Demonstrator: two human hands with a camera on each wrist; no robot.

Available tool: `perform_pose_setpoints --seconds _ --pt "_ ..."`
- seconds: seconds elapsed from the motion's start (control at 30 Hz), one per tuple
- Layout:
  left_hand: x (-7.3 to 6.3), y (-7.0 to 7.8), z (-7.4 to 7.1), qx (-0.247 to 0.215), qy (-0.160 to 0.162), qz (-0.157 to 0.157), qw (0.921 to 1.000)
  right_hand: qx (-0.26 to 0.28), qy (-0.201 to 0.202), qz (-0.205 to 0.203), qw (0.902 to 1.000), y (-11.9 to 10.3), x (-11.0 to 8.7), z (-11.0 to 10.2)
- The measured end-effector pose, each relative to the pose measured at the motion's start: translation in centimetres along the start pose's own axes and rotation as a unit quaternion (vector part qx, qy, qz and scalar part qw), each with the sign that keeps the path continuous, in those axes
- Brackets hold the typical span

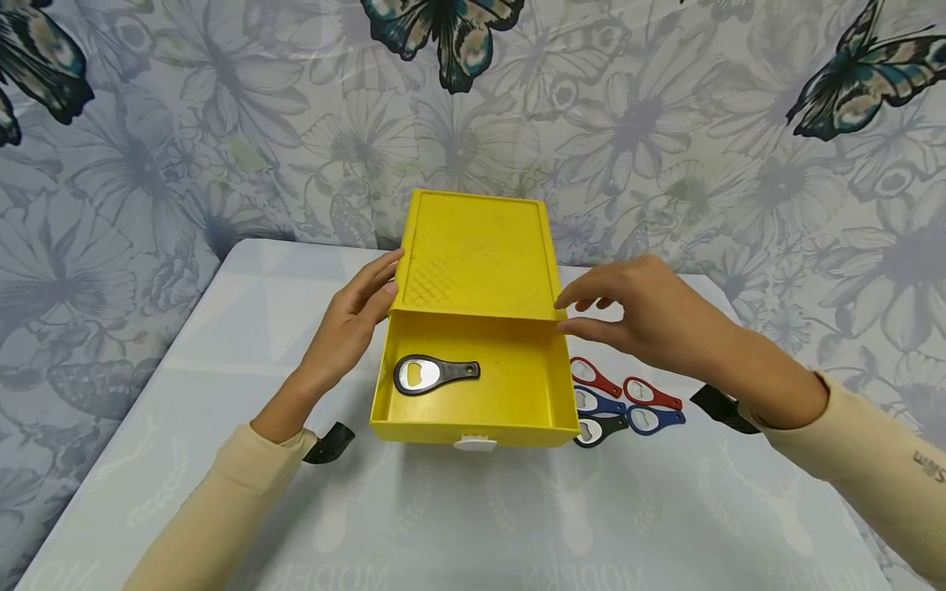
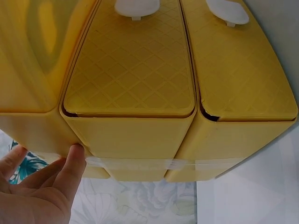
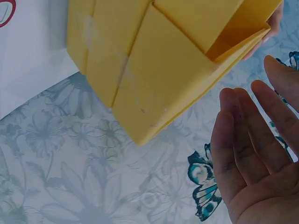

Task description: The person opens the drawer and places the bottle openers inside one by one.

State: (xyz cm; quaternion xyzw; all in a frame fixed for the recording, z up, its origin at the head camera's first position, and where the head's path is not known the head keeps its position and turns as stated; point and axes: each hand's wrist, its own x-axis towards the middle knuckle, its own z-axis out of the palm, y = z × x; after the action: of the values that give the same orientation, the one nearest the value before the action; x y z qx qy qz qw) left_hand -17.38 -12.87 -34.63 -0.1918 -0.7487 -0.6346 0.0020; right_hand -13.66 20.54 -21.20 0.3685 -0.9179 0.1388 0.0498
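Note:
A yellow drawer unit (image 1: pixel 480 254) stands on the table with its top drawer (image 1: pixel 517 382) pulled out towards me. One black bottle opener (image 1: pixel 449 373) lies inside that drawer, towards its left. My left hand (image 1: pixel 343 328) rests its straight fingers against the unit's left side; the left wrist view shows the fingertips (image 2: pixel 76 151) at the yellow wall. At the right side my right hand (image 1: pixel 654 316) has its index fingertip and thumb tip by the top drawer's edge. In the right wrist view its palm (image 3: pixel 261 186) faces the camera, fingers extended, holding nothing.
Right of the unit lie several more bottle openers: red (image 1: pixel 668 402), blue (image 1: pixel 671 419) and black (image 1: pixel 613 424). Two lower drawers with white handles (image 2: pixel 136 7) are closed. A butterfly-patterned wall covering (image 1: pixel 636 123) stands close behind the white table (image 1: pixel 244 328).

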Motion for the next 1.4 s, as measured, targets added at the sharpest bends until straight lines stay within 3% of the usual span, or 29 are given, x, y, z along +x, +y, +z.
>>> perform_pose_setpoints --seconds 0.47,1.0,1.4 --pt "0.3 0.0 0.6 -0.002 -0.004 0.003 1.0000 0.012 -0.028 0.084 0.9960 3.2 -3.0 1.9" --pt "-0.6 -0.1 -0.3 0.010 0.006 -0.005 0.9999 0.039 -0.043 0.114 0.9918 7.9 -5.2 5.5" --pt "0.0 0.0 0.0 0.004 0.001 -0.003 1.0000 0.040 -0.053 0.152 0.9862 11.3 -7.9 7.3"
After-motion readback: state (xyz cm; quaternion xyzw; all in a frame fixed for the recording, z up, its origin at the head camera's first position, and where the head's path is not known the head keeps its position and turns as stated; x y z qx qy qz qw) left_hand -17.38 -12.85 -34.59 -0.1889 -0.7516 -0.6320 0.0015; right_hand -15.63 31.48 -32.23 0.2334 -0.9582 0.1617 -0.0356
